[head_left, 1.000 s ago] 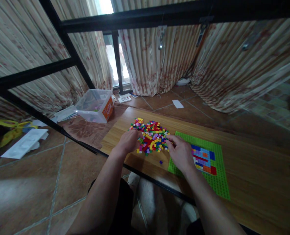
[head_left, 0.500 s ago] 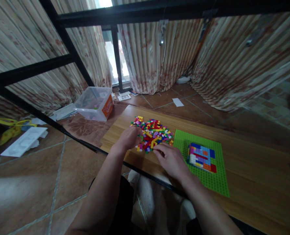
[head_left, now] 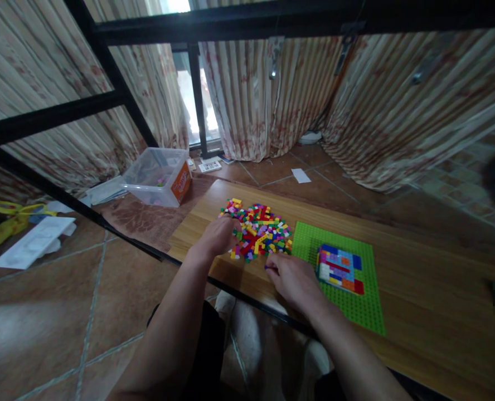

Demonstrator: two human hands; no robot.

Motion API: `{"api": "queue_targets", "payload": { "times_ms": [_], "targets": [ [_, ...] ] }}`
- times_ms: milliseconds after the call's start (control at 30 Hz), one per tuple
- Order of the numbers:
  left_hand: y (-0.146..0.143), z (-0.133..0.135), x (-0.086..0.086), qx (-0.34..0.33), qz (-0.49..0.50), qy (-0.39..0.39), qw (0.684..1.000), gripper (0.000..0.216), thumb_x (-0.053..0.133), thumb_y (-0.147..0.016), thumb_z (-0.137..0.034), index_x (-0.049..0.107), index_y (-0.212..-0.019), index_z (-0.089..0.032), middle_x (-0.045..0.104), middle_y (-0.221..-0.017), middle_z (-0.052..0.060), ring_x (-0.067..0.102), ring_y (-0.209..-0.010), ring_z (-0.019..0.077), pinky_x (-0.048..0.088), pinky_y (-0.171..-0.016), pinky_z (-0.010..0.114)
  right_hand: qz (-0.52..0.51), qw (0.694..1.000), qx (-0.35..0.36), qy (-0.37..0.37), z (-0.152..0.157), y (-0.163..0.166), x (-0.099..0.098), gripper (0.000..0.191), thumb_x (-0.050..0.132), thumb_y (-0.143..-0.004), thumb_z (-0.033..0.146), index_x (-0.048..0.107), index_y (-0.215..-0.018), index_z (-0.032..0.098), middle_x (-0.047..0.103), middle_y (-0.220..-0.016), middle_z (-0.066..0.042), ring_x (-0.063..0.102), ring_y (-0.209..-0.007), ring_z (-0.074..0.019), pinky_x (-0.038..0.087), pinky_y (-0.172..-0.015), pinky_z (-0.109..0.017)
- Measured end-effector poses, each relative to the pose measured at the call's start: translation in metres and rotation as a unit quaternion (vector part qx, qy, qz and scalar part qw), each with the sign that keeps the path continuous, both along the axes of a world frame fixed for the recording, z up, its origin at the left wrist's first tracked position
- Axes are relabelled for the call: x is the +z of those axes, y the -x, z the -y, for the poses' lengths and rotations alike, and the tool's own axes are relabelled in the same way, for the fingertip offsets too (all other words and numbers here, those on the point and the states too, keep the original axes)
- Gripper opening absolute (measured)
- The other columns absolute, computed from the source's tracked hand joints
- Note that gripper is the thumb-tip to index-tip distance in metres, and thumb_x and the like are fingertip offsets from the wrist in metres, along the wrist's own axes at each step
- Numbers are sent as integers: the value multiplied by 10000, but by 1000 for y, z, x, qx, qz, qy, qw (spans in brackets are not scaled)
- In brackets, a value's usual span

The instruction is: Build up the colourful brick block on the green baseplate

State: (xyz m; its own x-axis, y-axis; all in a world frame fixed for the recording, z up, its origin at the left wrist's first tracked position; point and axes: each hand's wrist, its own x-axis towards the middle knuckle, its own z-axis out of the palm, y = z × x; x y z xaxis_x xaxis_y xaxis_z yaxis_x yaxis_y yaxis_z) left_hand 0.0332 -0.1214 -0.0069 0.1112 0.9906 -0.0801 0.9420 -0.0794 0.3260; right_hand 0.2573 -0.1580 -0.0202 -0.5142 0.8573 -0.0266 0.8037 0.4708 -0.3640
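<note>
A heap of small, many-coloured toy bricks (head_left: 262,225) lies on the wooden table. My left hand (head_left: 219,235) rests at the heap's left edge with its fingers curled down; what they hold, if anything, is hidden. Just in front of the heap, my right hand (head_left: 289,274) pinches a small dark blue brick (head_left: 266,268) between thumb and finger. To its right is a green baseplate (head_left: 356,312) carrying a flat block of joined bricks (head_left: 340,268) in blue, red, white, orange and yellow.
The wooden table (head_left: 431,301) has a dark front edge. A clear plastic box (head_left: 155,178) with an orange label stands on the floor at left, beside a black metal frame (head_left: 122,100). White plastic trays (head_left: 34,242) and a yellow item (head_left: 13,223) lie farther left.
My right hand has drawn back from the heap toward the table's front edge, and a dark blue brick now shows in its fingertips. My left hand stays at the heap.
</note>
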Motion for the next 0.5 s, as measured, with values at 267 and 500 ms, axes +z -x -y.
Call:
{"api": "queue_targets", "payload": {
  "times_ms": [267, 500],
  "targets": [
    [0, -3, 6, 37, 45, -32, 998, 232, 675, -736, -228, 724, -955, -169, 717, -1008, 92, 665, -931, 243, 505, -845, 315, -143, 984, -85, -62, -9, 5, -1, 193, 464, -909, 178, 630, -825, 230, 685, -828, -31, 639, -781, -181, 446, -724, -280],
    [-3, -2, 14, 47, 59, -35, 997, 200, 635, -766, -219, 706, -940, -149, 728, -882, 78, 658, -779, 205, 489, -736, 288, -169, 959, -201, -104, -20, -17, -8, 367, 414, -829, 101, 614, -1130, 164, 695, -1034, -132, 652, -967, -252, 492, -886, -392]
  ]
}}
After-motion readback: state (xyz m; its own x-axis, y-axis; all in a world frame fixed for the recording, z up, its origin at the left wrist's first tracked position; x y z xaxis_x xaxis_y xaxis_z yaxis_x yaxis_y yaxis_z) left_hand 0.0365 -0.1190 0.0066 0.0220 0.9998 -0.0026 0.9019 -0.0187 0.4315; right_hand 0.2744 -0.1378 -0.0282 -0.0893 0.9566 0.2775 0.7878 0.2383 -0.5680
